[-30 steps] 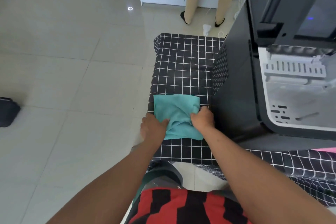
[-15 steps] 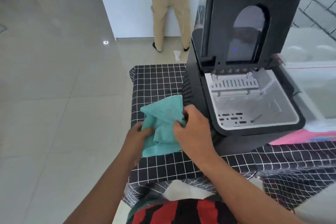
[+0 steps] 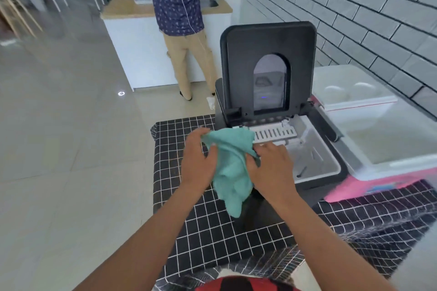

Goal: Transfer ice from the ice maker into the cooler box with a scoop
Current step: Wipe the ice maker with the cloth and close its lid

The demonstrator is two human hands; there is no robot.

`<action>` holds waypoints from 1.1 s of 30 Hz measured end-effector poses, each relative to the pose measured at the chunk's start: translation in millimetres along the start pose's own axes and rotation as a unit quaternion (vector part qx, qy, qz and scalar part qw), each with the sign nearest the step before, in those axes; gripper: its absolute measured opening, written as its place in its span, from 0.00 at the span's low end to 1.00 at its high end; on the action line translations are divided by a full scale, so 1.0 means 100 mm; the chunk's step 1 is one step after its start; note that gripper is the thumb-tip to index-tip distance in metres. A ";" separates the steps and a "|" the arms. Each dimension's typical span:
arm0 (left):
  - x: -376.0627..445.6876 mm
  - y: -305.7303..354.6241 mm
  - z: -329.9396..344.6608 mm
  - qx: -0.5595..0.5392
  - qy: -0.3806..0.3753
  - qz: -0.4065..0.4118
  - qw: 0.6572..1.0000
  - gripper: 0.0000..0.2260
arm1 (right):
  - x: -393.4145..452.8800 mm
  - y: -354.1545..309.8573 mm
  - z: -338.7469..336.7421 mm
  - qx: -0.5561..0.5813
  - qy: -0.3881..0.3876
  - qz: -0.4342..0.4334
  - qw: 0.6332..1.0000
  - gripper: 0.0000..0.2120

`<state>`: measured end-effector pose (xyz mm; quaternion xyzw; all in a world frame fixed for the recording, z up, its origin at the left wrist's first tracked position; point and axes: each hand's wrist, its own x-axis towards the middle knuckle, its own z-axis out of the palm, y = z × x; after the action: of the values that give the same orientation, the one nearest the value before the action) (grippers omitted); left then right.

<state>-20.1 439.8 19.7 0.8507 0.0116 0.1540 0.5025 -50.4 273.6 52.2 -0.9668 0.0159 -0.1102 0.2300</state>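
Both hands pinch the cloth (image 3: 233, 168): left hand (image 3: 197, 160) at its left edge, right hand (image 3: 272, 170) at its right. The ice maker (image 3: 314, 163), lid up, lies just beyond the right hand; cooler (image 3: 378, 149) farther right; no scoop visible

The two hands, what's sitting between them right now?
In the head view, a teal cloth hangs between the left hand and the right hand. Both grip it, lifted off the checked tablecloth in front of the open ice maker.
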 end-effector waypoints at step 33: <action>0.20 0.18 0.17 0.261 -0.113 0.321 0.903 0.20 | -0.53 0.93 -0.18 -0.025 -0.070 -0.193 0.978 0.20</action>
<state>1.2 419.6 32.7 0.9206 -0.2795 0.2016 0.1839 -103.9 187.2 15.8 -0.9624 -0.1843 -0.0841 0.1810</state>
